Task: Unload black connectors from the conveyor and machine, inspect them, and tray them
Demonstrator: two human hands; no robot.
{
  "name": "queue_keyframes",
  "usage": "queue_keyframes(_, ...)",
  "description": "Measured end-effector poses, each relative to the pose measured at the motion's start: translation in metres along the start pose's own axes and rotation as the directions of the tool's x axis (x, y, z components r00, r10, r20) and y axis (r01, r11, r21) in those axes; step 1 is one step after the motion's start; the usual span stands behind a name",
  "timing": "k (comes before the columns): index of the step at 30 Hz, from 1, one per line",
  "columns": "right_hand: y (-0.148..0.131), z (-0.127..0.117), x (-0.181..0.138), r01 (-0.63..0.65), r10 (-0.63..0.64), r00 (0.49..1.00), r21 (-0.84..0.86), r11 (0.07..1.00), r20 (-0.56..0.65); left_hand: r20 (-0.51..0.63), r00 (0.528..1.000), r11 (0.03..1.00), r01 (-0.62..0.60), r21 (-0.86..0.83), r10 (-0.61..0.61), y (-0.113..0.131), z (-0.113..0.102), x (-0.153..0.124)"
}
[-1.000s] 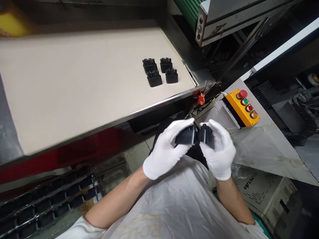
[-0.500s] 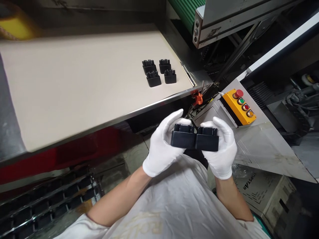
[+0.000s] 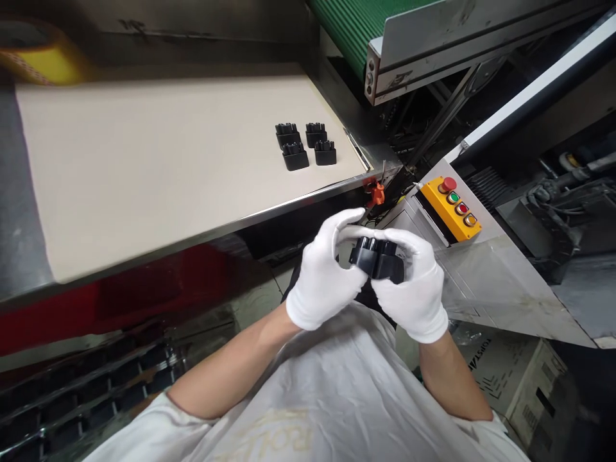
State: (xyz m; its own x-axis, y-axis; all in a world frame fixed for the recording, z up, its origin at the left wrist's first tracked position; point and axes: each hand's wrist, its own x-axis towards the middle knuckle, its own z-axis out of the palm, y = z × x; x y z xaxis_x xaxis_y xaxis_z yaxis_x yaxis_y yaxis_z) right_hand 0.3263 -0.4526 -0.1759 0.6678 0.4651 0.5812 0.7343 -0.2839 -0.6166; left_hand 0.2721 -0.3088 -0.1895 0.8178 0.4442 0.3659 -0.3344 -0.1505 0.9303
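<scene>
The left forearm [image 3: 235, 362], bare, is stretched forward on a long inward slant, while the right forearm [image 3: 452, 378], likewise bare, is held at a steeper angle. The white-gloved left hand [image 3: 327, 273] is turned inward, its fingers curved and one extended above the others. The white-gloved right hand [image 3: 414, 282] is cupped opposite in a closed grip. The fingertips of both are brought close together.

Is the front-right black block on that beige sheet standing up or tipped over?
Upright: the black block with stubby prongs sits flat on the beige sheet, its prongs pointing up.
</scene>
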Motion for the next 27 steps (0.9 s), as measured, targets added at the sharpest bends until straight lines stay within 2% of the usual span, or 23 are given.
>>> queue_keyframes(3,-0.005,0.003,0.0,0.001,-0.001,1.0,0.056,0.998,-0.004,-0.088,0.996,0.999,0.025,-0.025,-0.028,0.0,0.002,-0.004)
queue_keyframes(5,-0.003,0.003,0.002,-0.051,0.05,0.999,0.159,0.986,0.012,-0.115,0.99,0.993,0.069,-0.092,-0.08,-0.002,-0.001,-0.003)
queue_keyframes(7,0.009,0.002,0.004,-0.185,0.181,0.983,0.301,0.936,0.042,-0.031,0.969,0.94,0.228,-0.256,-0.244,-0.01,-0.006,0.003)
queue_keyframes(8,0.02,0.001,0.004,-0.282,0.274,0.959,0.374,0.883,0.075,0.056,0.933,0.864,0.35,-0.361,-0.355,-0.016,-0.009,0.006)
queue_keyframes(10,0.048,0.005,0.0,-0.489,0.472,0.864,0.519,0.701,0.176,0.264,0.808,0.635,0.58,-0.51,-0.527,-0.034,-0.017,0.012)
queue_keyframes(12,0.08,0.014,-0.013,-0.664,0.618,0.705,0.63,0.402,0.348,0.382,0.7,0.44,0.692,-0.573,-0.603,-0.055,-0.024,0.013)
queue_keyframes(14,0.105,0.028,-0.034,-0.736,0.655,0.55,0.671,0.088,0.518,0.393,0.654,0.365,0.718,-0.593,-0.647,-0.072,-0.03,0.006)
queue_keyframes(15,0.111,0.034,-0.045,-0.744,0.649,0.498,0.668,-0.021,0.575,0.367,0.65,0.376,0.716,-0.588,-0.665,-0.078,-0.033,0.0)
queue_keyframes(16,0.114,0.039,-0.055,-0.744,0.642,0.469,0.663,-0.082,0.606,0.331,0.658,0.411,0.711,-0.571,-0.677,-0.081,-0.034,-0.006)
queue_keyframes(18,0.108,0.044,-0.067,-0.738,0.635,0.474,0.669,-0.093,0.61,0.239,0.711,0.557,0.68,-0.477,-0.662,-0.079,-0.037,-0.015)
queue_keyframes(20,0.093,0.042,-0.065,-0.745,0.6,0.52,0.666,-0.03,0.609,0.177,0.784,0.714,0.617,-0.331,-0.595,-0.07,-0.039,-0.018)
queue_keyframes(22,0.077,0.034,-0.049,-0.758,0.525,0.573,0.651,0.045,0.629,0.174,0.847,0.817,0.531,-0.223,-0.503,-0.056,-0.041,-0.014)
queue_keyframes(24,0.062,0.025,-0.029,-0.762,0.462,0.603,0.64,0.094,0.65,0.198,0.894,0.885,0.435,-0.166,-0.402,-0.044,-0.043,-0.006)
queue_keyframes(27,0.044,0.014,-0.006,-0.744,0.426,0.636,0.657,0.12,0.643,0.215,0.948,0.958,0.263,-0.118,-0.233,-0.032,-0.047,0.002)
